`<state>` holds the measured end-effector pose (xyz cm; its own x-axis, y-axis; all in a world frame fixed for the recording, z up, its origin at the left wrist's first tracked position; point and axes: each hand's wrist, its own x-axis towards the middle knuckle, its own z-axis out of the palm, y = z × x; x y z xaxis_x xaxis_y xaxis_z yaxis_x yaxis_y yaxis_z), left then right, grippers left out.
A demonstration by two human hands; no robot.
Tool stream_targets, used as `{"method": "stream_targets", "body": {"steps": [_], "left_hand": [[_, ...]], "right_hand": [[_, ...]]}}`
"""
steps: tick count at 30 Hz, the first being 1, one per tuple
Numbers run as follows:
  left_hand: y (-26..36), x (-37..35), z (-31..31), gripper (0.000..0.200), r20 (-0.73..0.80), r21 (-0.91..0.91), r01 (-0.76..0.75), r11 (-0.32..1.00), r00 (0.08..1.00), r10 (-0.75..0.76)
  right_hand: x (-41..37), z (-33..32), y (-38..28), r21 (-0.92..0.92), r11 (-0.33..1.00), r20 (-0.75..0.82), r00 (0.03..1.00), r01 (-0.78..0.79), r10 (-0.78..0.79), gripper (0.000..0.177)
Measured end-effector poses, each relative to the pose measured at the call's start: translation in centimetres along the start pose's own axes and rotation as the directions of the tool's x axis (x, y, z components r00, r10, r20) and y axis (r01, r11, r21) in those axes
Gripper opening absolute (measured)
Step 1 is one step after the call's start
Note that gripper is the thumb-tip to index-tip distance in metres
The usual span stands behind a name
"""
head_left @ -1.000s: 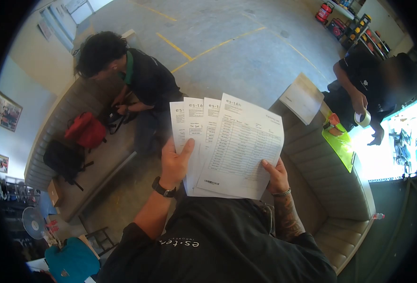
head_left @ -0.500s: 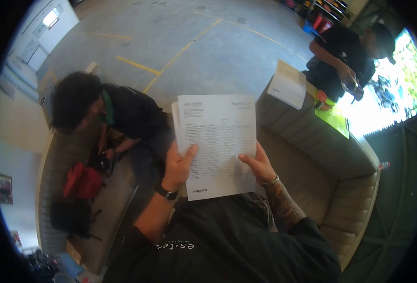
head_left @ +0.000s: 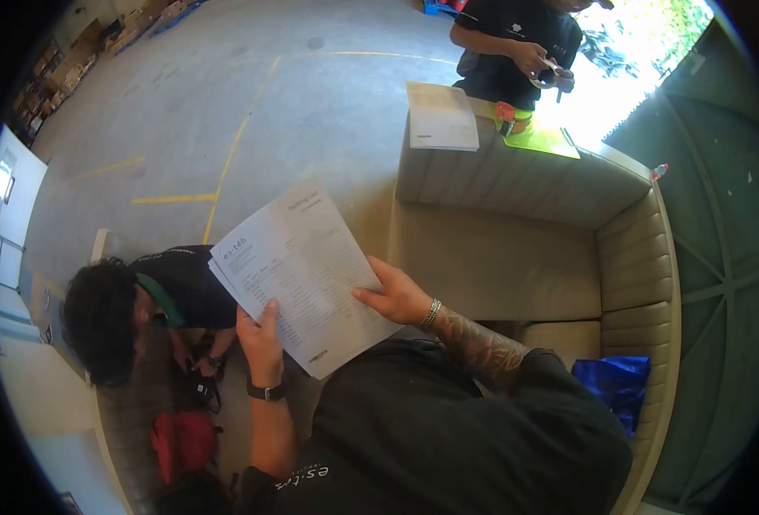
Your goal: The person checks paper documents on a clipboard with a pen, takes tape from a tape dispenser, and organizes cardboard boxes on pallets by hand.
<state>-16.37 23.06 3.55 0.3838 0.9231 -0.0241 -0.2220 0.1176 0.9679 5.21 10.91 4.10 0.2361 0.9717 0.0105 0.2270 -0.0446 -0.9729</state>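
Observation:
Between my two hands is a thin stack of printed sheets [head_left: 311, 266], tilted to the left, with "Packing List" at the head of the top page and a table of rows below. My left hand [head_left: 262, 345], wearing a dark watch, grips the lower left edge with the thumb on the page. On the right edge, my right hand [head_left: 396, 294] pinches the sheets, thumb on top and fingers behind. A metal bracelet circles that wrist. The fingers behind the paper are hidden.
A beige sofa [head_left: 499, 257] bears papers [head_left: 442, 116] and a yellow-green folder [head_left: 551, 142] on its backrest. A blue bag [head_left: 615, 386] lies at right. One person [head_left: 173, 287] bends over beside a red bag [head_left: 184, 442]; another person [head_left: 517, 51] stands behind the sofa, holding something.
My view has swung to the right, bringing the blue bag into sight. The sheets have gone from upright to tilted left, with both hands still on them.

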Motion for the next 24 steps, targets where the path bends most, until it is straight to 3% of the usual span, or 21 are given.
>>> {"method": "stream_targets", "body": {"steps": [7,9,11,13,14,16,19,21,24], "left_hand": [[-0.1,0.9,-1.2,0.032,-0.051,-0.127,0.098,0.987,0.993,-0.105],[-0.3,2.0,-1.2,0.032,0.008,-0.172,0.187,0.967,0.982,-0.188],[-0.7,3.4,-0.8,0.032,-0.012,-0.157,0.195,0.968,0.980,-0.200],[-0.7,4.6,-0.4,0.032,-0.008,-0.102,0.194,0.976,0.981,-0.196],[-0.4,5.2,-0.1,0.032,-0.019,-0.105,0.192,0.976,0.981,-0.195],[-0.6,7.7,0.0,0.033,-0.034,-0.075,0.181,0.981,0.982,-0.184],[-2.1,13.1,0.4,0.033,-0.043,0.003,0.172,0.985,0.984,-0.172],[-2.5,17.0,1.5,0.033,-0.043,0.045,0.157,0.987,0.987,-0.155],[-2.4,22.6,3.5,0.033,-0.024,0.265,0.137,0.954,0.990,-0.136]], "right_hand": [[1.7,0.9,3.4,0.095,0.994,0.061,0.997,-0.060,0.054,0.039],[2.6,0.9,2.2,0.370,0.913,0.082,0.984,-0.175,0.156,0.038],[3.9,0.6,2.6,0.357,0.920,0.078,0.987,-0.161,0.143,0.038],[4.7,0.2,4.3,0.112,0.994,0.025,1.000,0.015,-0.018,0.034],[5.0,-0.3,4.9,0.106,0.994,-0.013,1.000,0.011,-0.010,0.034],[6.8,-1.5,6.2,-0.043,0.987,0.090,0.984,-0.153,0.156,0.030],[10.6,-3.5,8.2,0.103,0.954,0.040,0.959,-0.282,0.279,0.028],[13.5,-4.9,10.9,0.150,0.952,0.025,0.964,-0.267,0.266,0.030],[18.0,-8.3,11.9,0.148,0.926,0.101,0.937,-0.348,0.336,0.033]]}}
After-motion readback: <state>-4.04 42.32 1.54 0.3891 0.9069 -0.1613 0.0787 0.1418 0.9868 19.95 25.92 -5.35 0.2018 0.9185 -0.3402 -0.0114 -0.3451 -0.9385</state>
